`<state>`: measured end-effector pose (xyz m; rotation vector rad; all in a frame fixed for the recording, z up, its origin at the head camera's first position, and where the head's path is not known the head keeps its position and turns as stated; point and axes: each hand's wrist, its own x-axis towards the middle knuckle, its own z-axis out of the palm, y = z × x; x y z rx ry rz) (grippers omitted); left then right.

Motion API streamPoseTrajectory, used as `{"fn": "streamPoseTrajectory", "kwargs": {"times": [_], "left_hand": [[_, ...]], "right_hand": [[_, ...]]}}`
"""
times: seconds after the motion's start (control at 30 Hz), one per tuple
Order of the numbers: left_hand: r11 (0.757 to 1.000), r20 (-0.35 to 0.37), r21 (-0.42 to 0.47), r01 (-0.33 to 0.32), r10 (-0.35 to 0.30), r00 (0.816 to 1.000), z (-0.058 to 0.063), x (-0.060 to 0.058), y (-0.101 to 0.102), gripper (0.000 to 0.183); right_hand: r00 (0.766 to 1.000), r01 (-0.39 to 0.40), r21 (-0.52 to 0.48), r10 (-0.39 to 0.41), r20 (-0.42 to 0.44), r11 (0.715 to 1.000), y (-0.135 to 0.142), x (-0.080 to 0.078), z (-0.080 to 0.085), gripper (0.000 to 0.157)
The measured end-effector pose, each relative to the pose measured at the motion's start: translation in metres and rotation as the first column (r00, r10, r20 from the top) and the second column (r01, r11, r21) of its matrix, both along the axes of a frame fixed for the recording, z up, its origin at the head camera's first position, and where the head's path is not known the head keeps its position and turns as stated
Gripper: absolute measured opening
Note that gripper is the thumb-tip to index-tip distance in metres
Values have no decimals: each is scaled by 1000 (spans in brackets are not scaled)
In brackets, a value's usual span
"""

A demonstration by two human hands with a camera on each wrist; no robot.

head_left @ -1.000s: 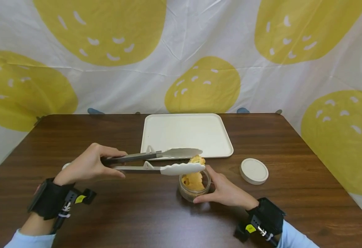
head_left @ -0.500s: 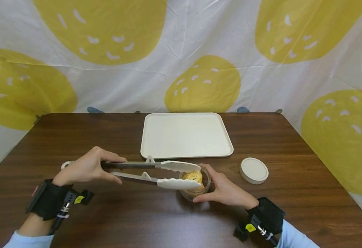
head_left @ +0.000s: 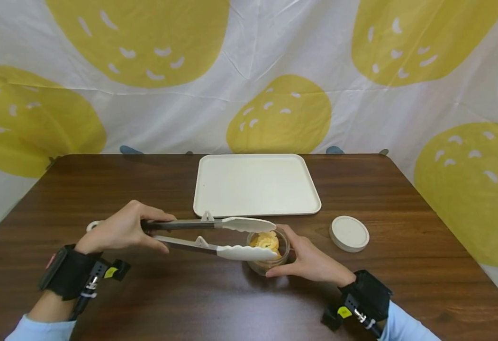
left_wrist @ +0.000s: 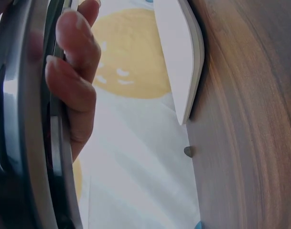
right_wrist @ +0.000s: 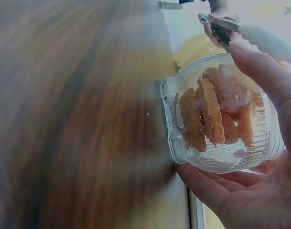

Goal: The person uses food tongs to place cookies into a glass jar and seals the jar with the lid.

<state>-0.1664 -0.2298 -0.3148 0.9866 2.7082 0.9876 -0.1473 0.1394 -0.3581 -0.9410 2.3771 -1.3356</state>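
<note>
My left hand (head_left: pixel 122 229) grips a pair of tongs (head_left: pixel 246 252) with dark metal arms and white scalloped tips. The tips stand spread apart over the mouth of a small clear jar (head_left: pixel 260 268), one on each side of the golden cookies (head_left: pixel 266 241) heaped inside. My right hand (head_left: pixel 310 259) holds the jar from its right, thumb and fingers curved round the glass. In the right wrist view, several browned cookie pieces (right_wrist: pixel 210 112) show through the ribbed jar wall (right_wrist: pixel 221 162). The left wrist view has the left hand's fingers (left_wrist: pixel 76 86) against the tongs' metal arm (left_wrist: pixel 21 129).
A white rectangular tray (head_left: pixel 257 184) lies at the back middle of the dark wooden table (head_left: pixel 167 303). Right of the jar sits a round white lid (head_left: pixel 349 233). A patterned cloth (head_left: pixel 167 113) hangs behind the table.
A cookie piece that was between the tongs' tips above the jar now rests in it. The tips have lowered and spread apart. The right hand and jar have stayed put.
</note>
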Motion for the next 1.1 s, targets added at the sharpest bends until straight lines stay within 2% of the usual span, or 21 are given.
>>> {"fn": "streamPoseTrajectory", "kwargs": {"times": [0.27,0.6,0.73,0.87,0.93,1.1], "left_hand": [[1000,2,7,1,-1,1000,2,-1,-2,61],[1000,-23,0,-3,3,1000,2,0,-1,58],[998,-63,34,-58,60,996,4,2,-3,55],[988,-77,57,-141,145,986,5,3,-9,56],[985,-73,67,-157,162,984,4,2,-12,55],[991,-58,103,-91,97,994,1,2,-17,52]], "right_hand": [[1000,5,0,-5,15,1000,4,-6,-11,77],[1000,13,17,-13,4,1000,4,-5,-11,77],[1000,28,45,-27,-11,999,4,-5,-12,78],[1000,29,41,-29,-7,999,4,-5,-12,78],[1000,30,33,-30,6,999,4,-5,-12,78],[999,35,33,-35,12,999,4,-6,-12,78]]}}
